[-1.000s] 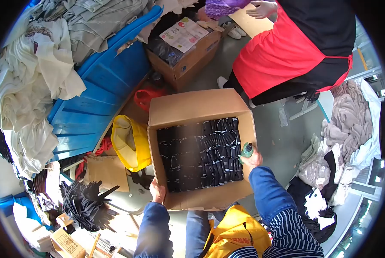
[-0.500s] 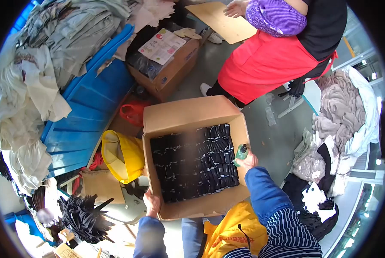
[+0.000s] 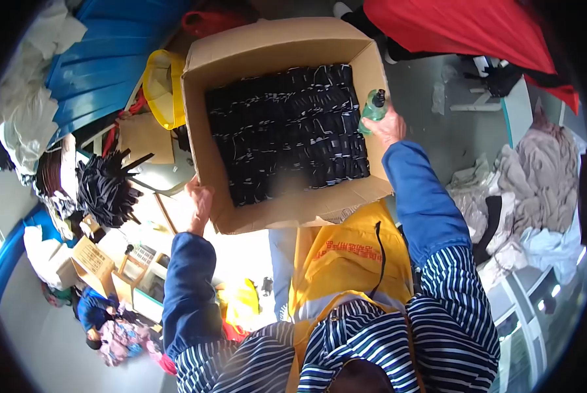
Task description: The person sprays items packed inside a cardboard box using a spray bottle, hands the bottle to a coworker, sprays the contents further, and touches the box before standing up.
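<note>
A large open cardboard box [image 3: 277, 221] is in front of my body, filled with rows of folded black items [image 3: 287, 131] with small white marks. My left hand [image 3: 200, 202] grips the box's near left edge, its fingers closed on the cardboard. At the right wall, my right hand [image 3: 386, 127] is wrapped round a green transparent bottle [image 3: 375, 112] with a black top. That bottle overlaps the box's right rim. Whether the right hand also touches the cardboard is hard to tell.
A yellow container [image 3: 159, 88] and blue bin [image 3: 97, 59] are at the upper left, a black bundle [image 3: 106, 190] below. A person in a red apron [image 3: 464, 26] stands at the upper right. Beige cloth [image 3: 546, 177] is piled at the right. Another person [image 3: 93, 314] is at the lower left.
The view has tilted down toward my body, so the box and both hands appear higher. The co-worker's upper body has left the view. My grips look the same.
</note>
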Tool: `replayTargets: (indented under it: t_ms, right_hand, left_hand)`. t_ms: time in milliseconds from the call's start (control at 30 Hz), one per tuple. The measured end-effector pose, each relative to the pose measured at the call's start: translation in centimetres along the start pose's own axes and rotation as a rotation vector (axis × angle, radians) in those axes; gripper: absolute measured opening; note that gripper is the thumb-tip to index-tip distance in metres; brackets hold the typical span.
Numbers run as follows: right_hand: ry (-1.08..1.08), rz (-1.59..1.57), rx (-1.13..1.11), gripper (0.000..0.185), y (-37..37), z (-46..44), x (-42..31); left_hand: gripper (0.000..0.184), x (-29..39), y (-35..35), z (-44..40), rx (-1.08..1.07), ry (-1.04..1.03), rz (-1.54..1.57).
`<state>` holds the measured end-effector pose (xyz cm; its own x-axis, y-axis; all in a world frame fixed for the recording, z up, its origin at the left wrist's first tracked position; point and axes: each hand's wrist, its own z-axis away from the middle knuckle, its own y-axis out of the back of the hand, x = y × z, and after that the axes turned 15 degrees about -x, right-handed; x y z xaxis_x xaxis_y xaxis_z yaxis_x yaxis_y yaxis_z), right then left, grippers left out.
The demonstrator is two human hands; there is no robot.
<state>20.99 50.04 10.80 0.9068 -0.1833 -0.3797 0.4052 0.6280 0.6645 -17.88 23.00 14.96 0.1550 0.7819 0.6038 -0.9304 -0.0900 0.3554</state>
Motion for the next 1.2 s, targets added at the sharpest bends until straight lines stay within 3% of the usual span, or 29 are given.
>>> replayTargets:
  t_ms: [133, 333, 467, 533, 567, 633, 700, 767, 833, 900, 1000, 1133, 1200]
  right_hand:
    - [0.054, 0.015, 0.086, 0.061, 0.6, -1.3, -0.4]
    - [-0.043, 0.012, 0.233, 0.057, -6.3, -1.2, 3.1]
    - [0.148, -0.221, 0.23, 0.052, -6.9, -3.1, 3.0]
    - [0.169, -0.303, 0.274, 0.051, -6.7, -2.3, 2.3]
    - [0.196, -0.395, 0.319, 0.05, -6.6, -1.4, 1.4]
    - [0.232, -0.484, 0.36, 0.05, -6.5, 0.0, -0.1]
    - [0.288, -0.324, 0.393, 0.051, -6.4, 1.4, -1.3]
    - [0.327, -0.243, 0.417, 0.051, -6.9, 2.7, -2.1]
    - [0.354, -0.164, 0.397, 0.053, -8.6, 3.5, -1.6]
    - [0.37, -0.111, 0.392, 0.054, -9.7, 3.3, -1.4]
    - [0.253, -0.512, 0.214, 0.053, -10.9, 3.1, -1.5]
    - [0.254, -0.777, 0.112, 0.053, -9.8, 0.2, -1.8]
    - [0.326, -0.827, 0.181, 0.051, -7.4, -1.1, -4.0]
  left_hand:
    - [0.025, -1.0, -0.7, -3.9, -0.057, -0.185, 0.206]
    - [0.025, -5.6, -2.9, -10.2, 0.02, -0.368, 0.104]
    - [0.034, -5.3, -1.4, -13.9, -0.012, -0.132, 0.029]
    - [0.042, -0.3, -2.8, -12.3, 0.356, -0.215, -0.214]
    - [0.042, 1.4, -3.6, -11.3, 0.348, -0.216, -0.206]
    - [0.055, 4.0, -5.3, -9.3, 0.672, -0.505, -0.557]
    - [0.069, 5.1, -8.2, -8.9, 0.462, -0.678, -0.656]
    - [0.081, 5.6, -12.5, -9.2, -0.186, -0.222, -0.481]
    - [0.094, 7.8, -15.8, -10.7, -0.436, 0.025, -0.556]
    - [0.097, 9.0, -18.0, -12.2, -0.438, 0.006, -0.502]
    - [0.103, 9.6, -19.3, -12.9, -0.449, -0.01, -0.414]
    - [0.099, 8.9, -17.6, -11.9, -0.313, -0.253, -0.301]
    - [0.093, 7.2, -16.4, -11.2, -0.259, -0.355, -0.254]
